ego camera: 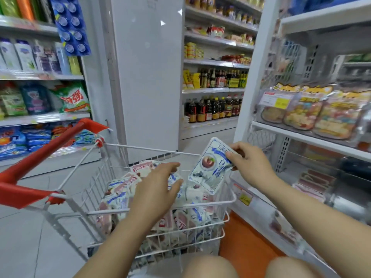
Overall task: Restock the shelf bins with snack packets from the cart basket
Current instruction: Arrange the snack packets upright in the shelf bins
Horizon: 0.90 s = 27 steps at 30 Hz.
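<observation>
The right hand [251,165] pinches a snack packet [210,167] above the cart basket [230,201]. The left hand [158,189], fingers relaxed, reaches over the heaped packets [120,195]. Shelf bins [313,137] stand just right.

- Left hand [156,189] hides some packets [118,195] at the cart basket's [140,147] middle.
- Right hand [251,163] covers the held packet's [208,167] right edge.
- Shelf bin [267,215] beside the basket's right rim: blurred contents.

The wire cart basket [140,147] holds heaped snack packets [118,189].
</observation>
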Each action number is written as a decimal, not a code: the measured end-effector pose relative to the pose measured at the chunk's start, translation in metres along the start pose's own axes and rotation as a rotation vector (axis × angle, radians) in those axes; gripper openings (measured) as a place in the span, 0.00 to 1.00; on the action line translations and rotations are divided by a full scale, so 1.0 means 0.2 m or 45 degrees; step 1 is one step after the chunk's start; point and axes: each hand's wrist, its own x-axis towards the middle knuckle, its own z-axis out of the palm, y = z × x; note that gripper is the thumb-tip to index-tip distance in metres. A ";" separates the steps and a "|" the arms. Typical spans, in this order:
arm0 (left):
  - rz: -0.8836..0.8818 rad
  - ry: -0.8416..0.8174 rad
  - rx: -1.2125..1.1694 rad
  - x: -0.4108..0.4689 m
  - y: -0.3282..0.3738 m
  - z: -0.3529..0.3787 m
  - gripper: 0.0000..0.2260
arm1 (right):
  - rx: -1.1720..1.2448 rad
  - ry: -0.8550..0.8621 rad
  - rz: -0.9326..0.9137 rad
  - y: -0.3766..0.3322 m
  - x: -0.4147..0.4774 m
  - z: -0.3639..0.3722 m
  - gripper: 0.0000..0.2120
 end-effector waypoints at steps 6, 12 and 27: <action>0.071 -0.254 -0.545 0.02 0.38 0.19 0.15 | 0.080 0.004 -0.020 -0.02 -0.26 -0.29 0.05; 0.177 -0.427 -0.634 -0.03 0.66 0.43 0.09 | -0.192 0.014 -0.060 0.11 -0.49 -0.58 0.12; 0.600 -0.561 -0.130 -0.04 1.12 1.13 0.21 | -1.031 0.100 0.202 0.81 -0.73 -1.17 0.20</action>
